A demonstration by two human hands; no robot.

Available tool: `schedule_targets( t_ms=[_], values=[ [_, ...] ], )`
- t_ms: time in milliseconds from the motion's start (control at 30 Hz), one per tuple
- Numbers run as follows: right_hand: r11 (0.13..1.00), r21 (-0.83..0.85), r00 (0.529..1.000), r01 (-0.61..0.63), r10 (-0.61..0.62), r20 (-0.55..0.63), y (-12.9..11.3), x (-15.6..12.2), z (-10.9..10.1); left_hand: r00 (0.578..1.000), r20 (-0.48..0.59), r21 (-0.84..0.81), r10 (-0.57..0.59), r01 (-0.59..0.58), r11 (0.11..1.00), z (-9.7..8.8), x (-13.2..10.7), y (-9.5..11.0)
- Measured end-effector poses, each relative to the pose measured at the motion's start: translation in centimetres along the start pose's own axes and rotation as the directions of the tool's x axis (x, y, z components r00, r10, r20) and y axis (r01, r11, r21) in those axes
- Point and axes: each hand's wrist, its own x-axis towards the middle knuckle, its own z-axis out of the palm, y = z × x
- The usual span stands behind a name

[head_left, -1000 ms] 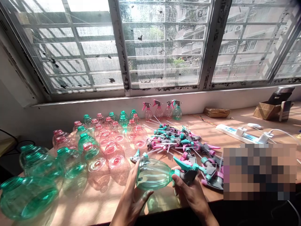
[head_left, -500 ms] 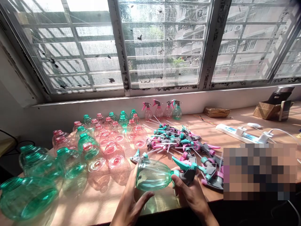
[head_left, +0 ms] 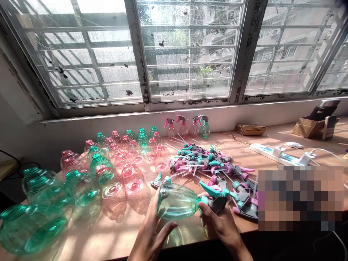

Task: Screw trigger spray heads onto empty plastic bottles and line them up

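- Brown, wood-toned tabletop point(head_left: 114, 237) is being striped by sunlight and shadow below a barred window point(head_left: 190, 50) with flaking frames.
- The surface's left side is being occupied by rows of open green and pink bottles point(head_left: 132, 177), its middle by a heap of loose spray heads point(head_left: 201, 159).
- Four fitted sprayers point(head_left: 183, 129) are being backed by the wall; a white power strip point(head_left: 272, 154) is being seen at right.
- A green bottle point(head_left: 176, 203) is being held sideways above the near edge, neck rightward at a teal-and-grey spray head point(head_left: 216, 203).
- The base is being cradled by the left hand point(head_left: 152, 228), thumb spread away, fingers partly hidden.
- The collar is being pinched by the right hand point(head_left: 220, 223), thumb on top.
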Motion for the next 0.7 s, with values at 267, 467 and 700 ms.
schedule_targets(
  t_ms=[267,467,700],
  values=[
    [1.000,0.009,1.000,0.022,-0.022,-0.020,0.17,0.10,0.08,0.998,-0.064,0.032,0.026,-0.024,0.999,0.33,0.55,-0.35],
    [1.000,0.001,1.000,0.013,-0.013,-0.003,0.38,0.14,-0.11,0.999,-0.016,-0.019,-0.028,0.027,0.999,0.19,0.15,0.17],
    [1.000,0.010,1.000,0.015,-0.015,0.009,0.34,0.17,-0.23,1.000,-0.015,-0.007,-0.005,0.005,1.000,0.15,0.65,0.00]
  ],
)
